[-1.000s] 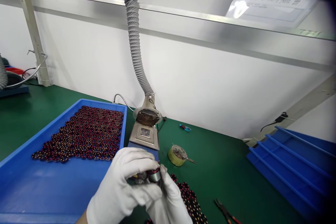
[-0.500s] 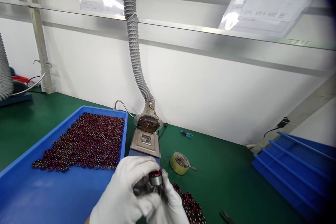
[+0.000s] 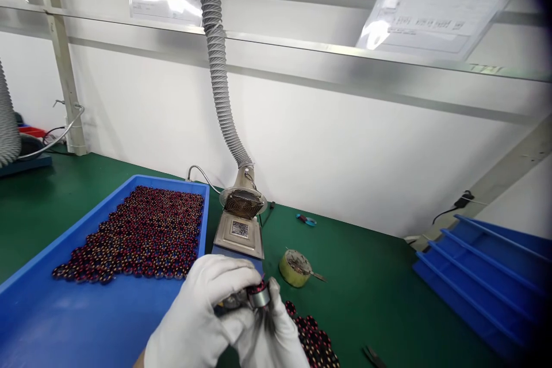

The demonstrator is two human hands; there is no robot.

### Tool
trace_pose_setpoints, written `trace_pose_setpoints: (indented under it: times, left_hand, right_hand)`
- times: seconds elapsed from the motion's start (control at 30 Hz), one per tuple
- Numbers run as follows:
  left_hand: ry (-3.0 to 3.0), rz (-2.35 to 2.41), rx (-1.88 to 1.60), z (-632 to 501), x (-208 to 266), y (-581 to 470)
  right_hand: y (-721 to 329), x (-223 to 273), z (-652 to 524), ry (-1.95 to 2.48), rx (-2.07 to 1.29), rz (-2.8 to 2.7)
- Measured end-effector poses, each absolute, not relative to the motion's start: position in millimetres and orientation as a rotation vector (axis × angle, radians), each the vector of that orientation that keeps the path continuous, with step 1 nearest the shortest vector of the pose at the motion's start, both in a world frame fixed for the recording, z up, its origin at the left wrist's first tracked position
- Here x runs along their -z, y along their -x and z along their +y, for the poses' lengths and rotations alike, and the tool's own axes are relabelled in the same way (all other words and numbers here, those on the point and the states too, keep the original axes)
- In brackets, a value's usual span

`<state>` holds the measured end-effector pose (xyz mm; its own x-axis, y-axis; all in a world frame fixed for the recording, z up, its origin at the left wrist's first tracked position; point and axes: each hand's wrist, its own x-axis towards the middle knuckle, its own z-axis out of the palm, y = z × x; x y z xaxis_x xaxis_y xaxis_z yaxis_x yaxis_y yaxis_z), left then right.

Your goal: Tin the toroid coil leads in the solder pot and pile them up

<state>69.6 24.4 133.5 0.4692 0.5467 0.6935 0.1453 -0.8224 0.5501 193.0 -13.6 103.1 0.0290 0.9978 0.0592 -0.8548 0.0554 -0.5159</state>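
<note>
both hands wear white gloves and meet low in the view, a little left of six o'clock. the left hand (image 3: 202,313) curls narrowly, its fingers at the near side of a wound coil (image 3: 259,295) with a silvery band; the right hand (image 3: 278,328) closes on the other side, so the coil sits pinched between them. a dark item under the left fingers is too unclear to name. from the coil, a blue tray (image 3: 103,322) with packed rows of coils (image 3: 146,230) lies toward ten o'clock, a fume hose (image 3: 219,69) with its metal hood (image 3: 244,198) at twelve, a round tin (image 3: 294,273) at two, and a loose coil cluster (image 3: 317,339) at four, beside the right hand on the green tabletop (image 3: 379,276).
</note>
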Motion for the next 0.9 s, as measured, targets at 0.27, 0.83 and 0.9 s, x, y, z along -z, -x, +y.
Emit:
trace_pose_setpoints:
  times: [0.27, 0.83, 0.9]
  left_hand:
    - [-2.166, 0.454, -1.394, 29, -137, -68]
    - [-1.506, 0.646, -1.007, 19, -156, -62]
    - [-1.46, 0.58, -1.074, 18, -152, -67]
  right_hand:
    - [-187, -104, -12, 0.48, -1.429, -0.477]
    - [-206, -102, -14, 0.629, -1.396, -0.593]
    - [-208, -102, -8, 0.653, -1.395, -0.611]
